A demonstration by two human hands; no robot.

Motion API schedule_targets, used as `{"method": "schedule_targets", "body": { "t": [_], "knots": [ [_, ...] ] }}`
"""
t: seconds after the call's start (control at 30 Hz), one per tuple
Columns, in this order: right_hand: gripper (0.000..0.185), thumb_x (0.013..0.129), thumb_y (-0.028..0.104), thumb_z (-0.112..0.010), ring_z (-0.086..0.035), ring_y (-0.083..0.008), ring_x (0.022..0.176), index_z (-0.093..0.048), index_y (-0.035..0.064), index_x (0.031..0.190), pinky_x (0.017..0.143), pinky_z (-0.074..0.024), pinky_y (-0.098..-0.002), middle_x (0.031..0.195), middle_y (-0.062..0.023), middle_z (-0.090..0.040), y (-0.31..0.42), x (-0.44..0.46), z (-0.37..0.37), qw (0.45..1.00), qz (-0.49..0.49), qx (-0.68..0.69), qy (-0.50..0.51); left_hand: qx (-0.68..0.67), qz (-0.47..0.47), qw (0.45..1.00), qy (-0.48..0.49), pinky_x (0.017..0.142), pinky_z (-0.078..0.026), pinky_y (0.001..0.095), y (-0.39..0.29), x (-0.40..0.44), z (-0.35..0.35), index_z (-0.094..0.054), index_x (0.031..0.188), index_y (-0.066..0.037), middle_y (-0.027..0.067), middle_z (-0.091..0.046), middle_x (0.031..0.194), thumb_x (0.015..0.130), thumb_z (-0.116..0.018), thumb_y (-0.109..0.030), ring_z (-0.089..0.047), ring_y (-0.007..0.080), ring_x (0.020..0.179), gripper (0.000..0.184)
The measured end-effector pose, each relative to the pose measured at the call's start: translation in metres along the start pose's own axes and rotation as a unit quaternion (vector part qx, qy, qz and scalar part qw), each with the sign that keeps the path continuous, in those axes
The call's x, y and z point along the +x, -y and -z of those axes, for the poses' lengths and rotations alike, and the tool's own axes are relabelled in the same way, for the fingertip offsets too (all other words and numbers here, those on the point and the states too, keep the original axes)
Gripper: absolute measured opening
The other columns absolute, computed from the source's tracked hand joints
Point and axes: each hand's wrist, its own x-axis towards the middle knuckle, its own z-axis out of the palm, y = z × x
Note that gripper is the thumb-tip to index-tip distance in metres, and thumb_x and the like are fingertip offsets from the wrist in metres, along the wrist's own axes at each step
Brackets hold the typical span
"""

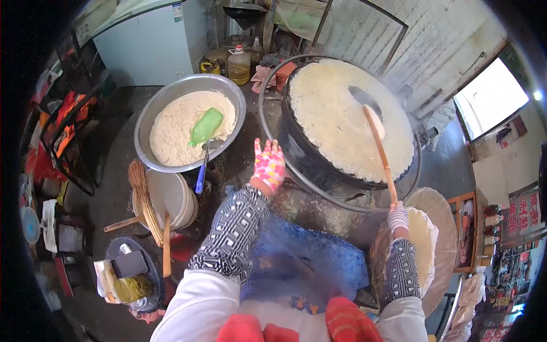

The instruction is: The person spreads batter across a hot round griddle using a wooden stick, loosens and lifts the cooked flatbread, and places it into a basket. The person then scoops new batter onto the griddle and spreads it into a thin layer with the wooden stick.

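Observation:
My right hand (399, 219), in a pale striped glove, is closed around the long handle of a wooden spatula (380, 145). Its broad end rests on a large round griddle covered with a pale layer of batter (336, 114), next to a dark patch in that layer. My left hand (269, 163), in a pink and yellow patterned glove, is raised with its fingers stretched out and holds nothing. It is beside the metal hoop (263, 117) around the griddle. To its left stands a metal basin (139, 128) of pale dough or batter, with a green scoop (206, 126) and a blue-handled tool (201, 174) in it.
A bucket (191, 208) with a straw brush (143, 194) across it stands below the basin. At right, a thin round flatbread (421, 242) lies on a round board (447, 245). Oil bottles (239, 67) stand behind. Steam rises at the griddle's far right.

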Motion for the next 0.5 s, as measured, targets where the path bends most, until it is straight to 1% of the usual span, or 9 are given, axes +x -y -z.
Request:
{"method": "schedule_targets", "body": {
  "t": [0.07,0.13,0.17,0.23,0.27,0.33,0.4,0.47,0.5],
  "knots": [
    [0.021,0.089,0.026,-0.047,-0.059,-0.0431,0.077,-0.049,0.0061,0.092,0.064,-0.045,-0.0516,0.077,-0.025,-0.06,-0.006,0.001,-0.004,0.999,-0.022,0.028,-0.024,0.025,0.021,0.999,-0.021,0.107,-0.006,0.059,0.014,0.011,-0.013,-0.039,0.131,0.002,0.0178,-0.035,0.14,0.083,-0.043,-0.024,-0.029,0.0304,0.133,0.055],
    [0.021,0.089,0.028,-0.047,-0.059,-0.0433,0.077,-0.049,0.0066,0.092,0.064,-0.0452,-0.0515,0.078,-0.0253,-0.06,0.015,-0.003,0.011,0.999,0.03,0.018,-0.029,0.006,0.004,1.0,-0.003,0.107,-0.009,0.0594,0.004,-0.001,0.019,-0.04,0.131,0.002,0.0187,-0.038,0.138,0.081,-0.046,-0.023,-0.031,0.0312,0.132,0.056],
    [0.023,0.089,0.029,-0.048,-0.059,-0.0432,0.076,-0.05,0.0066,0.09,0.063,-0.0453,-0.051,0.078,-0.0254,-0.06,0.021,-0.012,0.015,0.999,0.031,0.001,-0.018,-0.029,-0.034,0.993,-0.107,0.105,-0.016,0.06,-0.012,-0.008,0.016,-0.047,0.122,0.003,0.0197,-0.047,0.128,0.076,-0.05,-0.019,-0.039,0.0328,0.125,0.051],
    [0.023,0.089,0.029,-0.048,-0.059,-0.0433,0.075,-0.05,0.0064,0.09,0.063,-0.0453,-0.0509,0.077,-0.025,-0.06,0.01,-0.005,0.001,1.0,0.011,0.0,-0.018,-0.152,-0.12,0.959,-0.208,0.102,-0.023,0.0604,-0.053,-0.028,0.016,-0.053,0.101,0.003,0.0168,-0.054,0.106,0.068,-0.054,-0.016,-0.048,0.0333,0.11,0.038],
    [0.024,0.089,0.03,-0.049,-0.059,-0.0434,0.074,-0.05,0.0061,0.09,0.063,-0.0453,-0.0509,0.076,-0.0246,-0.06,0.0,-0.006,-0.006,1.0,-0.013,-0.001,-0.014,-0.169,-0.157,0.958,-0.171,0.103,-0.021,0.0604,-0.073,-0.042,0.017,-0.054,0.105,0.004,0.0175,-0.055,0.111,0.07,-0.053,-0.019,-0.046,0.0335,0.115,0.042],
    [0.024,0.09,0.03,-0.048,-0.059,-0.0437,0.075,-0.051,0.0061,0.091,0.064,-0.0457,-0.0508,0.076,-0.0245,-0.06,0.005,0.0,0.003,0.999,-0.029,0.017,-0.016,-0.146,-0.182,0.959,-0.158,0.105,-0.016,0.061,-0.104,-0.06,0.003,-0.053,0.114,0.006,0.0205,-0.053,0.121,0.076,-0.047,-0.022,-0.043,0.0349,0.121,0.048],
    [0.024,0.091,0.029,-0.046,-0.059,-0.0431,0.077,-0.05,0.0051,0.093,0.065,-0.046,-0.0506,0.078,-0.0251,-0.06,0.026,-0.005,0.027,1.0,-0.007,0.012,-0.011,-0.12,-0.17,0.968,-0.141,0.105,-0.015,0.0617,-0.113,-0.063,-0.009,-0.053,0.114,0.007,0.0215,-0.052,0.12,0.078,-0.043,-0.021,-0.043,0.036,0.121,0.046],
    [0.025,0.091,0.028,-0.045,-0.059,-0.0428,0.077,-0.051,0.0038,0.091,0.064,-0.0461,-0.0502,0.078,-0.0258,-0.06,0.017,-0.007,0.017,0.999,0.018,-0.009,-0.029,-0.073,-0.148,0.972,-0.165,0.106,-0.014,0.0621,-0.107,-0.06,-0.015,-0.052,0.114,0.008,0.0223,-0.051,0.121,0.08,-0.04,-0.019,-0.04,0.0366,0.123,0.045],
    [0.025,0.091,0.028,-0.045,-0.059,-0.0428,0.076,-0.051,0.0035,0.09,0.064,-0.046,-0.0502,0.077,-0.0255,-0.06,0.01,-0.009,0.011,0.999,0.008,-0.01,-0.034,-0.068,-0.148,0.979,-0.124,0.106,-0.014,0.0625,-0.095,-0.06,-0.001,-0.052,0.114,0.008,0.022,-0.051,0.122,0.08,-0.04,-0.018,-0.039,0.0356,0.124,0.044]
  ]
}}
